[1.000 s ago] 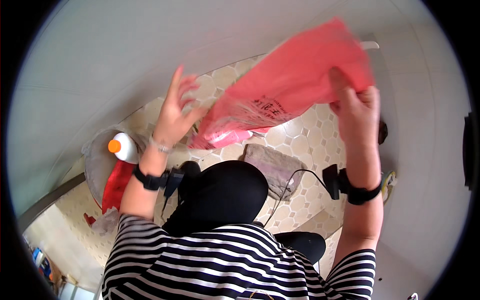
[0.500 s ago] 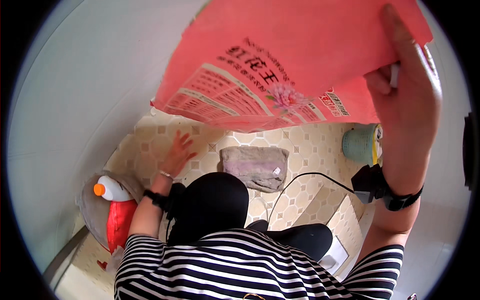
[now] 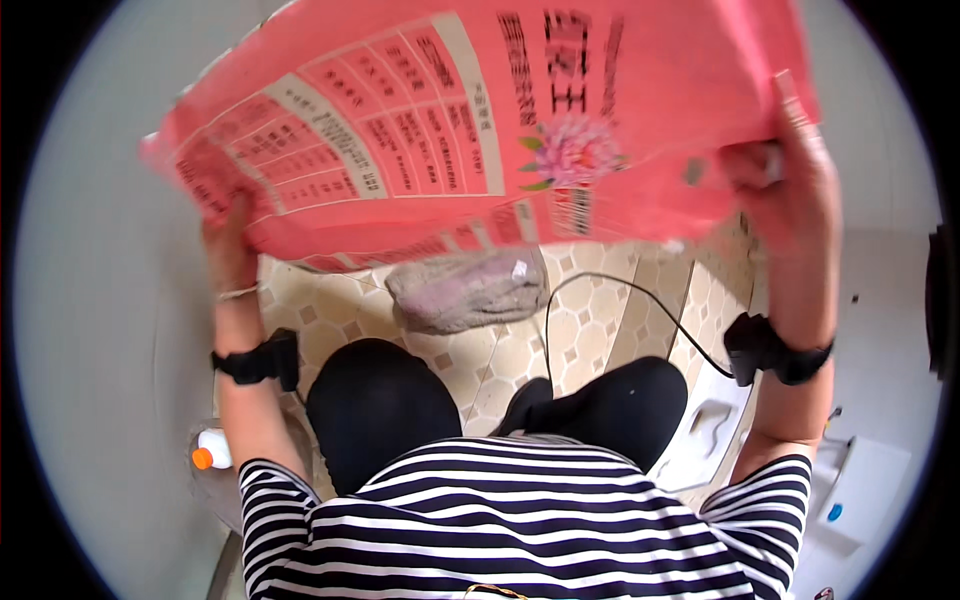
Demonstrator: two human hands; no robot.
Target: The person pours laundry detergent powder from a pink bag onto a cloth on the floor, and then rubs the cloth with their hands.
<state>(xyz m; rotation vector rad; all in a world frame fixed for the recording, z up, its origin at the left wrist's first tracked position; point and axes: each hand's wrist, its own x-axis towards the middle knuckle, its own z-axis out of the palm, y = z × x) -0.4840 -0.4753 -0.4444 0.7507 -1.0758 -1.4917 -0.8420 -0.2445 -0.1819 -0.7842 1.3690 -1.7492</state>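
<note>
A large pink-red sack point(image 3: 660, 90), printed with a flower and tables, is stretched across the upper part of the view. At its lower left corner my left hand point(image 3: 232, 245) is closed on the edge, the fingers partly hidden by blur and the sack. My right hand point(image 3: 805, 190) grips the right end, thumb along the front face and fingers curled in. The sack hangs raised in front of me, above the floor, and hides what lies behind it.
On the tiled floor point(image 3: 340, 320) under the sack lies a folded grey-purple cloth point(image 3: 465, 295). A black cable point(image 3: 650, 295) loops right of it. A white ceramic fixture point(image 3: 700, 430) sits by my right knee, a white box point(image 3: 870, 490) at the right wall. A white bottle point(image 3: 215, 447) with an orange cap stands at lower left.
My left hand has risen from beside the knee and taken hold of the sack's left end. The sack has turned and spread leftward. My right hand keeps its grip, slightly lower.
</note>
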